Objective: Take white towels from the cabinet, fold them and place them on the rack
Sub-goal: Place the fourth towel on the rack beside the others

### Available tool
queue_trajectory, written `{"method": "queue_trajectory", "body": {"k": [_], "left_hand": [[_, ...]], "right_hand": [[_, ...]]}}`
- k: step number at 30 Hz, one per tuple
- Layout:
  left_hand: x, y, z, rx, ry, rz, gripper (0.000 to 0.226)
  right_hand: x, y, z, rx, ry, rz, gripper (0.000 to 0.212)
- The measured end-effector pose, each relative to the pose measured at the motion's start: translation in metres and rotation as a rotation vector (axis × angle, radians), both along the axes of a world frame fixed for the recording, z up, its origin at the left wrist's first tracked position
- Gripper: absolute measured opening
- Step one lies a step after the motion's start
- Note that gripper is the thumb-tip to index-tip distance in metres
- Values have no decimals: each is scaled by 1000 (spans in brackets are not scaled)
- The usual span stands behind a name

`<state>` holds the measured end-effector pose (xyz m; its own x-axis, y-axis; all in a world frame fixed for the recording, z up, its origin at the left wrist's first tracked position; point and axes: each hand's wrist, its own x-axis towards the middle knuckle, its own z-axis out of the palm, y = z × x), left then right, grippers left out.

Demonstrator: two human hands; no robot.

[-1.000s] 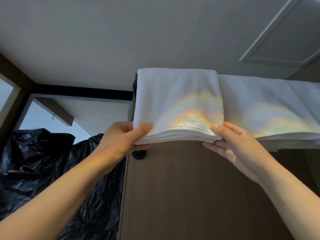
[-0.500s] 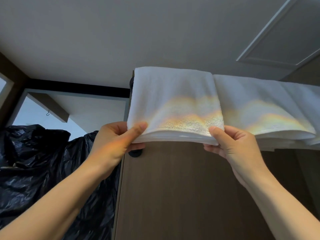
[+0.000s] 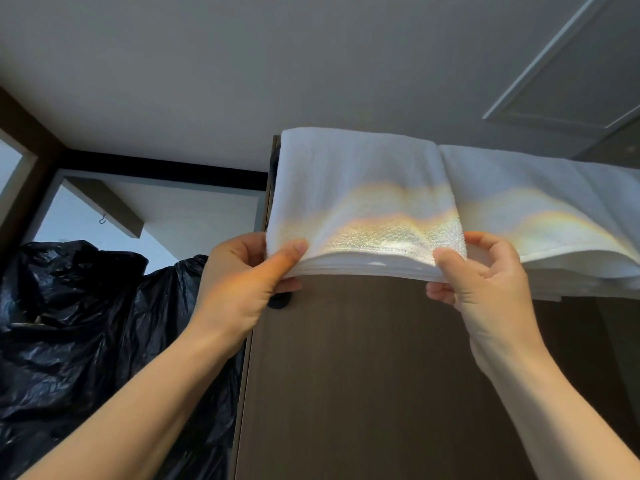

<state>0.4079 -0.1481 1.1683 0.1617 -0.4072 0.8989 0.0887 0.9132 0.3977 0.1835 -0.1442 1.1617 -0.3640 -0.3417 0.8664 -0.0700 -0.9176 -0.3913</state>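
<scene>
Folded towel (image 3: 360, 188) is up high, its near edge overhanging the brown panel (image 3: 363, 375); the rack under it is hidden. Left hand (image 3: 242, 282) pinches the near-left corner, right hand (image 3: 485, 282) the near-right, thumbs on top. Suggest pushing both corners in evenly, layers pinched, side edge butting the neighbour towel (image 3: 540, 202) without overlap.

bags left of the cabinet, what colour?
Black, glossy and crinkled plastic bags; head view, the only one, shows them.

There are no words, numbers, labels or signs to read, not on the white towel (image 3: 360, 188) at 12 o'clock, the black bags (image 3: 86, 323) at 9 o'clock, or the brown door (image 3: 363, 375) at 6 o'clock.
</scene>
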Motion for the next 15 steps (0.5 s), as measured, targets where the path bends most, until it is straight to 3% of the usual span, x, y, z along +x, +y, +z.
{"method": "queue_trajectory", "body": {"k": [11,13,15], "left_hand": [[7,-23,10,163,-18,-58,35],[8,-25,13,186,8,-44,46],[7,-26,14,194,-18,-68,51]], "right_hand": [[-6,-6,-6,72,183,-51,22],[-6,-2,-11,63,218,-262,23],[-5,4,-18,-33,284,-692,36]]}}
